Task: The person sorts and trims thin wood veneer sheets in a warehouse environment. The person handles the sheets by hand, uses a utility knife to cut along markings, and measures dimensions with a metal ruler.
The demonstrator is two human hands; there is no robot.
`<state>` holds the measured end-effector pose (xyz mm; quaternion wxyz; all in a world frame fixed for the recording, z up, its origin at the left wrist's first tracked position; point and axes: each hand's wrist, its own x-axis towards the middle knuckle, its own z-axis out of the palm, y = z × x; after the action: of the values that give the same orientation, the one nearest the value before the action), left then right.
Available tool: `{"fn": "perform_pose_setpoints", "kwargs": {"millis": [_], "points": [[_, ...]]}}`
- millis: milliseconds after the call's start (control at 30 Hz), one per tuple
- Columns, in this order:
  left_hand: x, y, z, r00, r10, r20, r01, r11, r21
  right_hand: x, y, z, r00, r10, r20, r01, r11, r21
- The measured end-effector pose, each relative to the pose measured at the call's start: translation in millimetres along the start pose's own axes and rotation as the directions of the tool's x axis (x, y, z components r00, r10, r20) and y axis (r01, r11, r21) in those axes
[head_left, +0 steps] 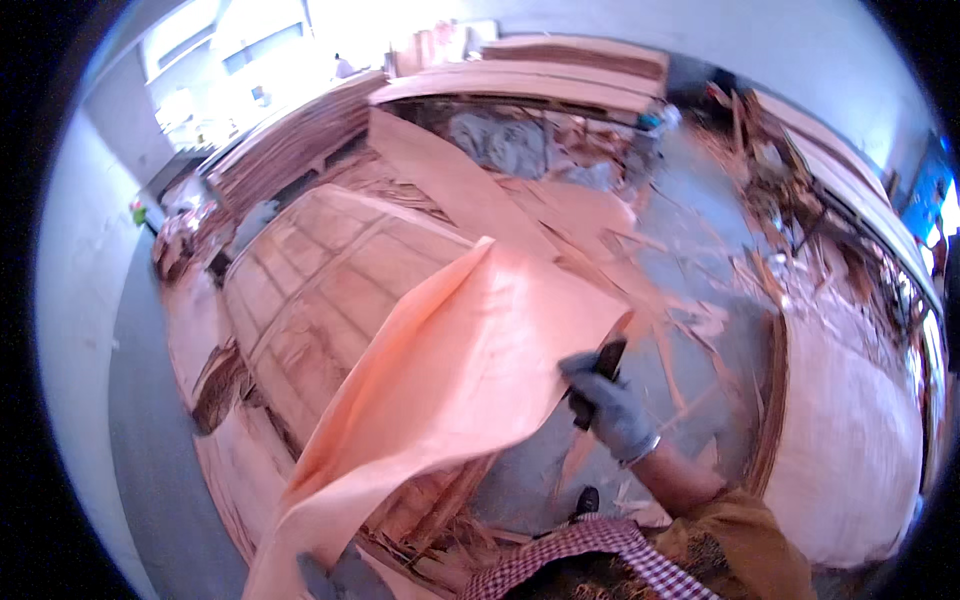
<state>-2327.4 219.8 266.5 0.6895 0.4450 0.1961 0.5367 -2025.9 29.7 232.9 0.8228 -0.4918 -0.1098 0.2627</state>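
Grey floor (690,210) littered with wood scraps (705,318); stacked boards (560,85) stood along the back wall (770,55). I noted one thin wood sheet (470,360), pale orange, slanted and curled, raised beside a patchy pile (320,275). Worker's right hand (615,410), gloved: grip closed round a black tool (611,356) at the sheet's edge. Left hand (355,580), gloved: grip clasping the sheet's near end, partly hidden.
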Motion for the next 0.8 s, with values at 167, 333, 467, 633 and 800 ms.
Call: {"fn": "perform_pose_setpoints", "kwargs": {"millis": [167,333,467,633,800], "points": [[9.3,-84.7,145.1,0.981,0.163,0.105,-0.194,0.843,0.502,48.0,-101.1,-108.1,0.940,-0.238,-0.245,0.236,0.971,-0.041],[51.7,-143.8,316.2,0.989,-0.144,0.039,0.142,0.988,0.058,86.3,-171.6,-206.1,0.782,-0.498,-0.375,0.465,0.867,-0.181],[114.0,-198.9,392.9,0.894,-0.168,0.415,0.292,0.921,-0.256,144.8,-216.5,-254.0,0.719,-0.580,-0.382,0.504,0.815,-0.287],[204.1,-281.6,490.9,0.583,-0.042,0.812,0.479,0.825,-0.301,225.5,-283.8,-316.8,0.667,-0.689,-0.283,0.546,0.711,-0.443],[258.5,-321.1,621.5,0.495,0.163,0.854,0.268,0.906,-0.328,272.2,-344.5,-365.7,0.637,-0.745,-0.197,0.595,0.638,-0.488]]}}
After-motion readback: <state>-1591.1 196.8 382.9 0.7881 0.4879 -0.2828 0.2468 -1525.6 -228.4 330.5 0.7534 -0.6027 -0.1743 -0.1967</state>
